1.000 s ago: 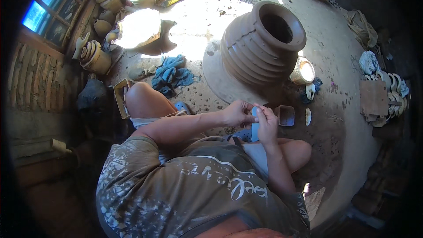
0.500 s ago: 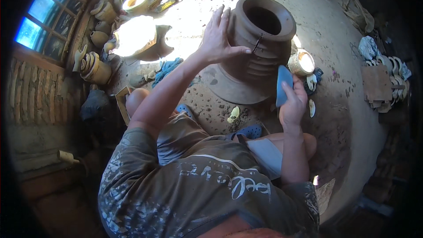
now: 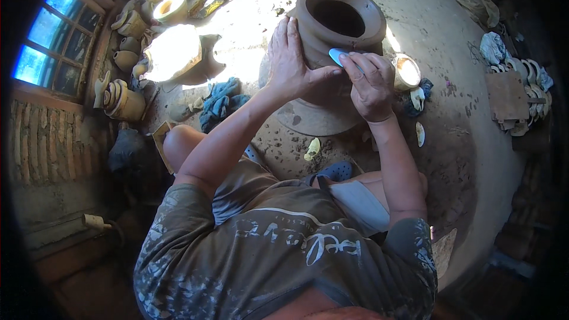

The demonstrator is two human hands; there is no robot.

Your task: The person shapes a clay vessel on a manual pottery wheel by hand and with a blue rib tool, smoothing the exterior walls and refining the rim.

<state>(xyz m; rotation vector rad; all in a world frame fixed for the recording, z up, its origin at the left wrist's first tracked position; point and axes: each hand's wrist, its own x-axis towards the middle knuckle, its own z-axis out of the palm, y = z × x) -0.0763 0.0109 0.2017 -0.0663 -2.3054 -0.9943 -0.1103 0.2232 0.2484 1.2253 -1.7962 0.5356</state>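
A large brown clay pot [image 3: 379, 21] with a wide flared rim stands upright on a round base [image 3: 311, 120] in front of me. My left hand [image 3: 291, 62] lies open against the pot's left side, fingers pointing up and thumb stretched toward the right. In my right hand [image 3: 372, 83] is a flat blue scraper [image 3: 338, 54], its edge against the pot's wall just below the rim. Most of the scraper is covered by my fingers, and both hands hide part of the pot's near side.
Right of the pot stand a pale bucket [image 3: 407, 73] and a dark cloth [image 3: 415, 104]. A teal cloth [image 3: 220, 104] lies to the left. A yellowish curved piece [image 3: 312, 149] rests among clay crumbs near my feet. Several pots line the window wall, including a round one [image 3: 125, 60].
My right hand has risen from beside the pot, bringing the blue scraper against the wall under the rim. My left hand stays on the pot's side. The whole view has shifted slightly.
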